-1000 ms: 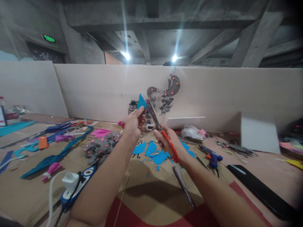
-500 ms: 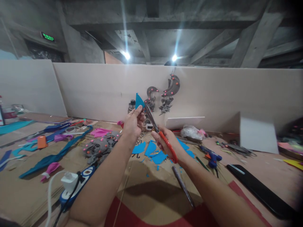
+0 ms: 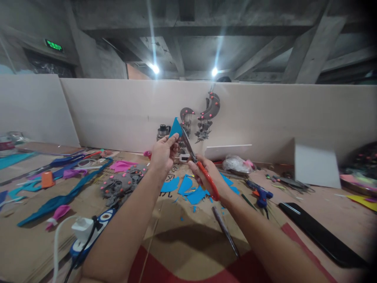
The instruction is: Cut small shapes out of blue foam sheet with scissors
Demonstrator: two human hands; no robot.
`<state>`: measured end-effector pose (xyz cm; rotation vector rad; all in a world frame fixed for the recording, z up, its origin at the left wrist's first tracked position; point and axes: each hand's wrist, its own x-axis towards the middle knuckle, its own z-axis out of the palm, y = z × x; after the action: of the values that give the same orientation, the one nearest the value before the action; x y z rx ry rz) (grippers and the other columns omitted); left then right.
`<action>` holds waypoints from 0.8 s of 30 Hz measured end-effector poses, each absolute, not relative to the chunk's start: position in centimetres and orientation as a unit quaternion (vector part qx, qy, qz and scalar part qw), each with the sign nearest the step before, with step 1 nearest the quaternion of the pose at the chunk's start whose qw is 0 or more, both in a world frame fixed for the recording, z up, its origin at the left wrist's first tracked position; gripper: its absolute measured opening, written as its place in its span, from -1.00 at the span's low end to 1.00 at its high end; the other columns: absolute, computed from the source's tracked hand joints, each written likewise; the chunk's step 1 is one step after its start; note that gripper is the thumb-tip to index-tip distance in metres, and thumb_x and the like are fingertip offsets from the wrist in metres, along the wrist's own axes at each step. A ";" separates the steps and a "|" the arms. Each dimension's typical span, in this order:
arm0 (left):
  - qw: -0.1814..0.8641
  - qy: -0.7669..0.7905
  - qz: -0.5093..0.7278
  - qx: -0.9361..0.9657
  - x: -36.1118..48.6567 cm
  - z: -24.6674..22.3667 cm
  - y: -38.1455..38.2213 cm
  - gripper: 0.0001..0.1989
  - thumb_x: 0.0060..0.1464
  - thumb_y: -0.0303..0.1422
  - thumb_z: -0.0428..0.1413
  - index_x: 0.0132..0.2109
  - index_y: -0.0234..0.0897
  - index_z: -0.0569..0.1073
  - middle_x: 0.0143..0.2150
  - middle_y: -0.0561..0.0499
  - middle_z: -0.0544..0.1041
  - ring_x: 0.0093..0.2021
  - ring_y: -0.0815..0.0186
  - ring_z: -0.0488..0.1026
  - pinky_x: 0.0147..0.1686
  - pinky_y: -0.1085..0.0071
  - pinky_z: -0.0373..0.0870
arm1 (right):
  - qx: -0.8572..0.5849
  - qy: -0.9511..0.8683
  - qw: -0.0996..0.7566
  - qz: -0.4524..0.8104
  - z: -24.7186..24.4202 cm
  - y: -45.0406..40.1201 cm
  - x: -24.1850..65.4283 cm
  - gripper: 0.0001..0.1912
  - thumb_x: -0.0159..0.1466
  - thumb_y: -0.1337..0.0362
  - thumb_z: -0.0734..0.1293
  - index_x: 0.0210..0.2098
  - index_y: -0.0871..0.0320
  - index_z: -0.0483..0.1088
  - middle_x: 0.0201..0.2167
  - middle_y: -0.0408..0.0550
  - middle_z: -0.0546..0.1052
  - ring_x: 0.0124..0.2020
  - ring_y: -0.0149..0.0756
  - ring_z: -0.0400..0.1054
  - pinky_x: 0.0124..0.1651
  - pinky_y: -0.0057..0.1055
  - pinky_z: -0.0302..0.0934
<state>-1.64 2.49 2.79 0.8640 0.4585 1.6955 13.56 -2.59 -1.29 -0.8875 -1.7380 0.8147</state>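
Left forearm [image 3: 129, 216] bare, comes up from bottom edge, slanting right. Left wrist [image 3: 155, 169] roughly straight. Left hand [image 3: 163, 154] raised, thumb [image 3: 173, 138] on top, fingers [image 3: 176, 148] curled below, pinch closed. Right forearm [image 3: 259, 232] also bare, slants up and left from bottom right. Right hand [image 3: 212, 175] lower than the left, closed in a grip. Hands near each other, not touching. Some right-hand fingers hidden.
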 end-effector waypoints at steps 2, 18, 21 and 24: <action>0.566 0.190 0.714 0.365 -1.5 2.8 2.4 -0.78 -0.14 -0.45 0.35 -0.43 -0.35 0.42 -0.50 0.09 0.49 -0.60 0.60 0.29 -0.60 0.65 0.18 | -0.356 -0.716 0.492 0.343 -1.3 -2.6 13.6 -0.66 0.23 -0.03 0.33 -0.28 0.13 0.32 -0.62 -0.27 0.19 -0.63 -0.47 0.05 -0.60 -0.52 -0.03; 0.612 0.161 0.678 0.374 0.3 2.3 1.6 -0.86 -0.13 -0.53 0.30 -0.46 -0.40 0.45 -0.52 0.03 0.48 -0.57 0.56 0.30 -0.54 0.65 0.26 | -0.335 -0.689 0.518 0.381 -1.3 -2.5 13.5 -0.54 0.24 -0.18 0.28 -0.25 0.12 0.24 -0.59 -0.29 0.13 -0.64 -0.51 0.00 -0.65 -0.55 -0.06; 0.611 0.158 0.679 0.375 0.3 2.3 1.6 -0.86 -0.12 -0.53 0.29 -0.46 -0.42 0.45 -0.53 0.02 0.48 -0.58 0.56 0.30 -0.56 0.65 0.24 | -0.341 -0.692 0.513 0.376 -1.3 -2.5 13.6 -0.53 0.25 -0.18 0.27 -0.23 0.12 0.24 -0.59 -0.29 0.13 -0.64 -0.52 0.00 -0.65 -0.56 -0.06; 0.614 0.155 0.675 0.378 0.4 2.3 1.6 -0.85 -0.12 -0.54 0.29 -0.47 -0.42 0.44 -0.53 0.01 0.47 -0.58 0.56 0.29 -0.58 0.66 0.21 | -0.344 -0.689 0.515 0.377 -1.3 -2.5 13.6 -0.53 0.25 -0.18 0.27 -0.21 0.12 0.25 -0.59 -0.28 0.13 -0.64 -0.52 0.00 -0.65 -0.56 -0.07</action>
<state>0.36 1.64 2.30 0.8714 0.3582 1.5571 13.58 -2.54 -1.29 -0.8260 -1.6560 0.9065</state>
